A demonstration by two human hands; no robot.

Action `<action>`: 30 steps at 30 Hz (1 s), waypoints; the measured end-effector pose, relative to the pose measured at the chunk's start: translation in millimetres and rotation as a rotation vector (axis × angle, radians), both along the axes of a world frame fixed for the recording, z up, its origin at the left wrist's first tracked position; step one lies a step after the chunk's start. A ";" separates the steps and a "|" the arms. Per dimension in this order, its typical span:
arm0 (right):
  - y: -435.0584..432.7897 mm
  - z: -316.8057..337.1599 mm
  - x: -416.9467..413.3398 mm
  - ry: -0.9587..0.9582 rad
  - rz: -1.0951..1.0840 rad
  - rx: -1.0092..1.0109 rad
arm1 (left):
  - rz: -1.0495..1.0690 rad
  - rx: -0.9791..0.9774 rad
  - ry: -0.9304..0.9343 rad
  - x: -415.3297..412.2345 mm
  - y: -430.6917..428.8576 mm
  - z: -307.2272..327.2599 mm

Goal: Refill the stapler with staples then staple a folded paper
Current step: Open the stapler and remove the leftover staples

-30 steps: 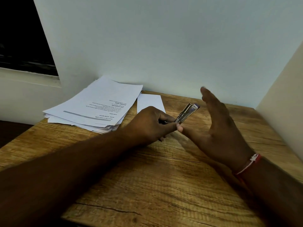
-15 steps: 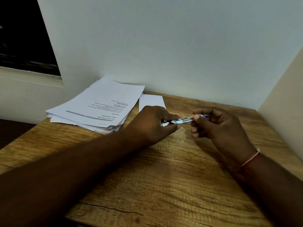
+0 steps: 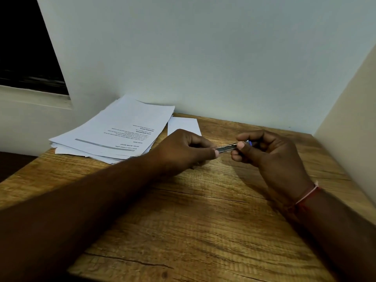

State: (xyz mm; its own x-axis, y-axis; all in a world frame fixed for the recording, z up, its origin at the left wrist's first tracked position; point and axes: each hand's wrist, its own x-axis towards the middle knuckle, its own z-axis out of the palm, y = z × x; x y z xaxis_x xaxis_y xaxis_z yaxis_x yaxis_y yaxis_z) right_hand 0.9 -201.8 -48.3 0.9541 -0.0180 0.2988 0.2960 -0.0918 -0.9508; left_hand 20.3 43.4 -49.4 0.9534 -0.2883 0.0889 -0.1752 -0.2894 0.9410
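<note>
Pinching the stapler between left hand and right hand, you seem mid-refill; next, click it shut with firm pressure.

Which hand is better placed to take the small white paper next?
Left, probably. The left hand lies right beside the small white paper. The right hand is farther from it and also grips the stapler, so it could hold that alone.
</note>
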 end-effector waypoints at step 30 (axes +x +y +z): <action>-11.7 -4.4 8.6 0.030 0.103 -0.131 | -0.059 -0.177 0.049 12.8 12.0 -4.3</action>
State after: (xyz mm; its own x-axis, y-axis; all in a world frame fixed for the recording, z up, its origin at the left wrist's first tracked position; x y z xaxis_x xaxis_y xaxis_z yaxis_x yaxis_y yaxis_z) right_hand 9.4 -213.6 -52.6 0.9575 0.1178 0.2632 0.2816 -0.1859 -0.9413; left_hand 33.1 55.4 -53.6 0.9396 -0.3282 0.0968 -0.1395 -0.1090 0.9842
